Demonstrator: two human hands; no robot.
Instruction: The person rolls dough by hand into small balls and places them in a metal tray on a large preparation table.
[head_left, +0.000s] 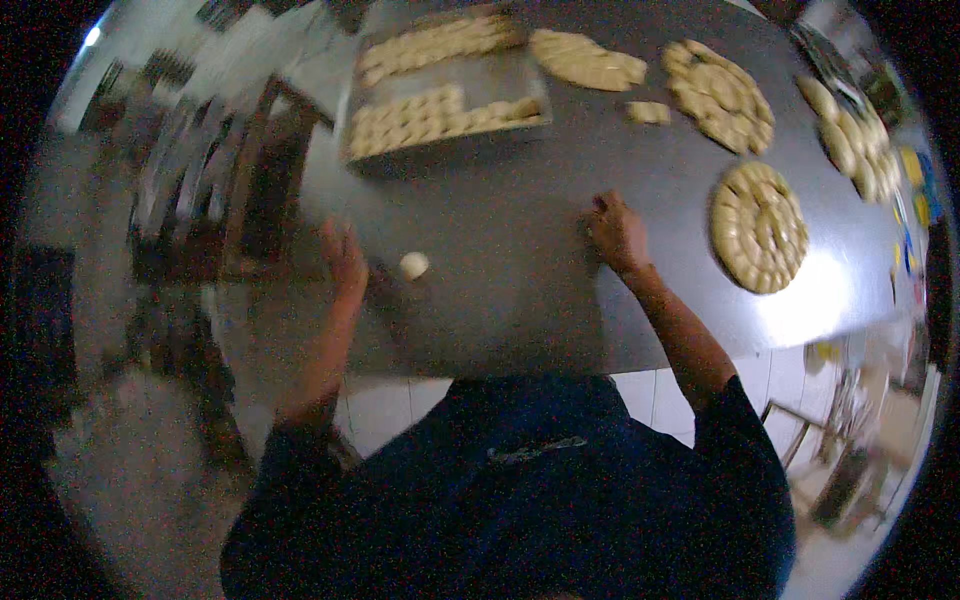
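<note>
A small pale dough ball [414, 265] sits alone on the metal worktable [500, 300]. Just left of it is my left hand [346, 260], fingers stretched upward and slightly blurred, apart from the ball. My right hand [617, 236] is farther right over the table, its fingers curled in; whatever they may hold is hidden. Beyond my hands, a metal tray [490, 82] carries rows of small dough pieces [408, 118], with a bare strip across its middle. Closest to my right hand is a round cluster of dough pieces [759, 228].
More dough clusters lie at the back, one long [588, 60] and one round [722, 98], with a small dough piece [648, 112] between them. Larger dough pieces [858, 150] are at the far right. A dark wooden rack [265, 185] stands left of the table.
</note>
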